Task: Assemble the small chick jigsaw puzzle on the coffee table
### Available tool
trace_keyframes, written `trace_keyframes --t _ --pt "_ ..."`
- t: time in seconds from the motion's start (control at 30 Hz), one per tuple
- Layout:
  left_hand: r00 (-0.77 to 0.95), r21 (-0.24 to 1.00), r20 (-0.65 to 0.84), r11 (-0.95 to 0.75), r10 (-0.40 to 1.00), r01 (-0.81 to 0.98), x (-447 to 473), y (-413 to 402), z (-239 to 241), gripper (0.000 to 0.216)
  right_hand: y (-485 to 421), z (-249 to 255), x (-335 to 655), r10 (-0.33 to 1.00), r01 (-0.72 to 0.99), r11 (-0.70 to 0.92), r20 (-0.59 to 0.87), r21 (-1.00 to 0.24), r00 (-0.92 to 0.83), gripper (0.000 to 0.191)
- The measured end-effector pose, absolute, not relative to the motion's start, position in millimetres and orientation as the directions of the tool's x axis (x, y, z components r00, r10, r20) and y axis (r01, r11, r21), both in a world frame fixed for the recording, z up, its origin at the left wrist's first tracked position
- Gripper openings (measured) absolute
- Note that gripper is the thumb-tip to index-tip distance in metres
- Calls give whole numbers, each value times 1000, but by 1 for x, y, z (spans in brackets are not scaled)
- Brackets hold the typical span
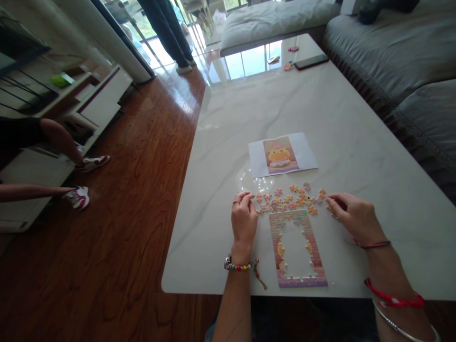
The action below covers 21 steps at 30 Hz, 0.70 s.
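Observation:
A partly built jigsaw puzzle [298,249] lies on the white marble table [320,109]; its border is joined and its middle is bare. Several loose puzzle pieces [290,197] are scattered just beyond it. My left hand [243,219] rests on the table left of the puzzle, fingers curled at the edge of the loose pieces. My right hand [354,216] lies to the right, its fingers pinched on a small puzzle piece [330,207]. A reference picture [282,154] of a yellow chick on a white sheet lies further back.
A dark phone [311,61] and small trinkets [288,65] sit at the table's far end. A grey sofa [402,57] runs along the right. On the wooden floor at left are a seated person's legs [76,197]; another person stands [171,33] far back.

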<state>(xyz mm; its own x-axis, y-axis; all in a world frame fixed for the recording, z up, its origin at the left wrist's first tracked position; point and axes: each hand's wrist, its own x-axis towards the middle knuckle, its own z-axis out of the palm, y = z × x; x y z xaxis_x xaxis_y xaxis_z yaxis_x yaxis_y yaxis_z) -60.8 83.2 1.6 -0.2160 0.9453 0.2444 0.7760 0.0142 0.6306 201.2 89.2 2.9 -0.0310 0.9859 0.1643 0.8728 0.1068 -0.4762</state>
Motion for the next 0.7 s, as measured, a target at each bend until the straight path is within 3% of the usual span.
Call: trace_keyframes --t 0.23,0.43,0.7 --pt "-173 646 259 -37 950 762 -53 84 1 23 88 5 203 989 858 90 149 -505 -16 19" --pt "4 688 236 -170 972 706 -31 82 2 19 90 5 207 991 846 70 133 -528 1 19" --pt "111 638 296 -283 949 716 -22 85 -3 18 92 11 214 990 861 -1 121 -508 72 17"
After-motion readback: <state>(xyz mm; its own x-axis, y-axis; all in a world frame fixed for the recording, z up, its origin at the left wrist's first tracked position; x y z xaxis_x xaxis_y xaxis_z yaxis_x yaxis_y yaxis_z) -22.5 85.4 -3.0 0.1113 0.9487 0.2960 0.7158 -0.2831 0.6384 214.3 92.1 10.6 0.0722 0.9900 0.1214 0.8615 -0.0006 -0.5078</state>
